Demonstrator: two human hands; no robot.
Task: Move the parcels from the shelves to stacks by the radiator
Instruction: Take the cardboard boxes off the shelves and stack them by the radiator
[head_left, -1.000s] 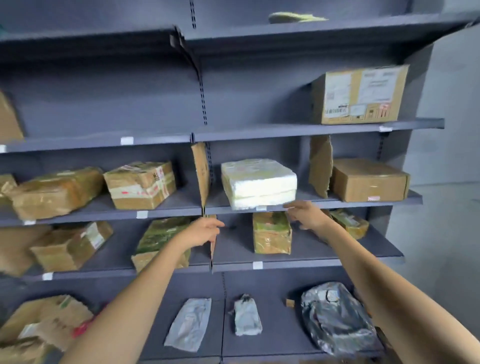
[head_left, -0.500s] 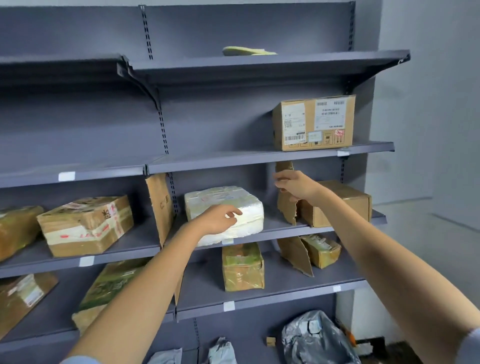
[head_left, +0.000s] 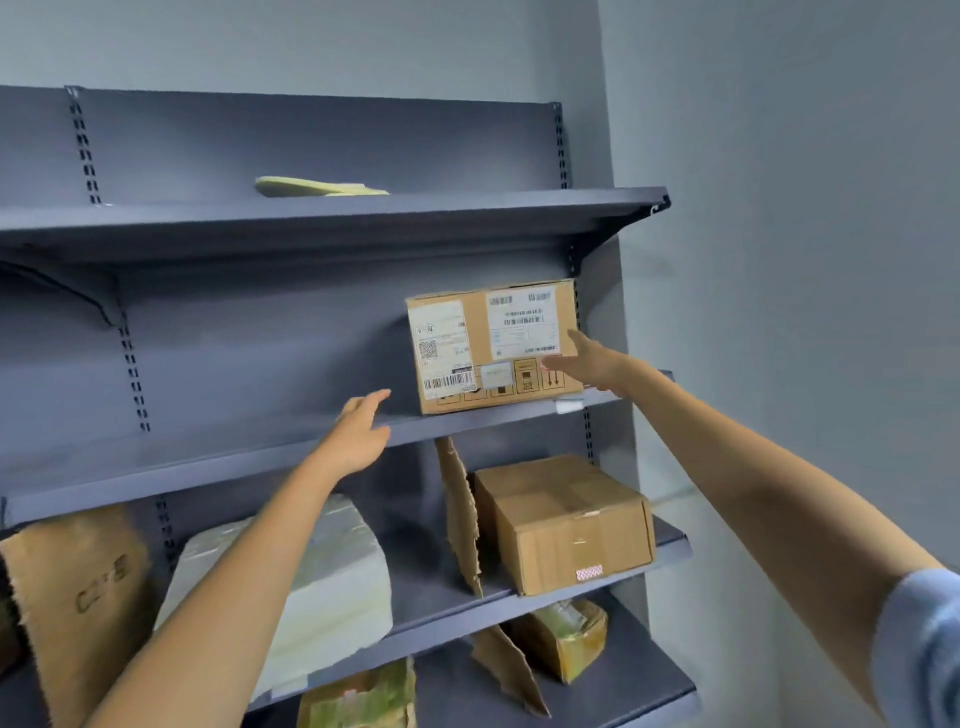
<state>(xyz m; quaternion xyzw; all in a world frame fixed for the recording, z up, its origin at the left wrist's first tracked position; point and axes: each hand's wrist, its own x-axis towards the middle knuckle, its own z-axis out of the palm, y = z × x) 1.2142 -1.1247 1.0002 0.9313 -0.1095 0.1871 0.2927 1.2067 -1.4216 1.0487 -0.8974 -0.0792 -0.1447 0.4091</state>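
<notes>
Both hands, left hand (head_left: 358, 436) and right hand (head_left: 587, 361), reach open and empty toward the box (head_left: 493, 345); many parcels remain shelved.

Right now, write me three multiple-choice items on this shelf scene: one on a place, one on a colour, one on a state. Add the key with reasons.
1. Where does the labelled cardboard box stand?
A. On the shelf just above the plain brown box
B. On the top shelf
C. On the floor

2. What colour is the flat thing on the top shelf?
A. Red
B. Pale yellow-green
C. Black

3. How is the left hand?
A. Gripping the white parcel
B. Open, fingers straight, holding nothing
C. Pinching a torn cardboard divider

Key:
1 A: the plain brown box sits on the next shelf down, under it.
2 B: it shows pale yellow-green against the grey shelving.
3 B: it reaches toward the labelled box, apart from it; the right hand is at that box's right edge, fingers straight.
</notes>
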